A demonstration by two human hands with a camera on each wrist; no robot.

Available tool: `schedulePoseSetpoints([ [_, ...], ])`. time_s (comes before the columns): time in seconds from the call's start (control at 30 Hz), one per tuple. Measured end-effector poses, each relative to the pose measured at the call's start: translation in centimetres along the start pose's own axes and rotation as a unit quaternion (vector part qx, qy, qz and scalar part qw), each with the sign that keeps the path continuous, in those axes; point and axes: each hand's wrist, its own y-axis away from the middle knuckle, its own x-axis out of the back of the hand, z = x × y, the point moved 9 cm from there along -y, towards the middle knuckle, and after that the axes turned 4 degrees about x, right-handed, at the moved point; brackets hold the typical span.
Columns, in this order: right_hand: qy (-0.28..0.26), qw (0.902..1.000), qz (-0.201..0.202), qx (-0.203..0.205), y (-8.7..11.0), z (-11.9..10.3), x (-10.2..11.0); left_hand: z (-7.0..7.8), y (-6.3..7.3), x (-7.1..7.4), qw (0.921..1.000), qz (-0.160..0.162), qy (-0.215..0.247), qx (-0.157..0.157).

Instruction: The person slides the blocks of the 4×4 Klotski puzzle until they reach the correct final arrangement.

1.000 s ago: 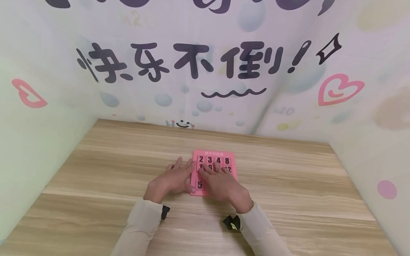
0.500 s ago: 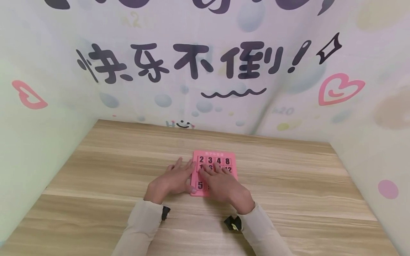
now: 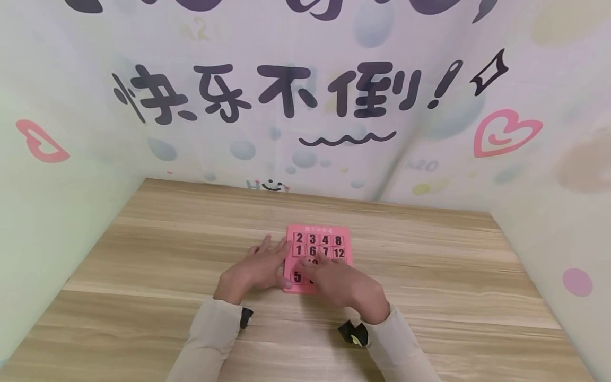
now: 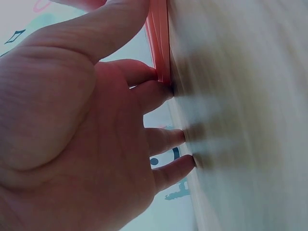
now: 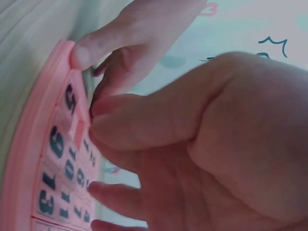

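Observation:
A pink number slide puzzle (image 3: 347,243) lies flat on the wooden table, its black-numbered tiles in rows. My left hand (image 3: 260,268) is at its left side, the thumb on the near left corner and the fingers spread along the edge. In the left wrist view, the left fingers (image 4: 166,139) look nearly straight, with two touching the puzzle's side. Over the tiles is my right hand (image 3: 339,278), fingers extended and some near tiles covered. By the right thumb and index finger, the right wrist view shows a vacant slot beside the 5 tile (image 5: 70,99).
The wooden table (image 3: 191,228) surrounds the puzzle. A white printed cloth wall (image 3: 281,159) with dark lettering rises behind it, and pale side walls stand left and right. Dark wrist mounts (image 3: 353,333) sit under the sleeves.
My right hand has drawn back slightly right and toward me, uncovering the 6 and 7 tiles. A tile beside the 5 came into view half a second ago. The left hand holds its place.

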Motion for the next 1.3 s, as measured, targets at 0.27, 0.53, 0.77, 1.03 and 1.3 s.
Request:
schedulePoseSetpoints([
  [0.27, 0.03, 0.9991, -0.02, 0.019, 0.9, -1.3, -0.1, 0.1, 0.1, 0.1, 1.0, 0.001, 0.008, 0.002],
  [0.53, 0.038, 0.9988, -0.031, 0.0, 0.8, -1.4, -0.6, 0.1, 0.2, 0.2, 0.9998, 0.002, 0.02, 0.002],
  [0.77, 0.047, 0.9984, -0.031, -0.008, 0.7, -1.4, -0.6, 0.0, 0.0, 0.1, 0.9999, 0.003, 0.015, -0.001],
  [1.03, 0.06, 0.9978, -0.024, -0.016, 0.6, -1.5, -0.5, -0.1, -0.2, 0.0, 0.9999, 0.003, 0.01, 0.002],
  [1.3, 0.09, 0.9956, -0.017, -0.018, 0.4, -1.6, -0.5, -0.2, -0.2, -0.1, 1.0, 0.004, 0.008, 0.003],
])
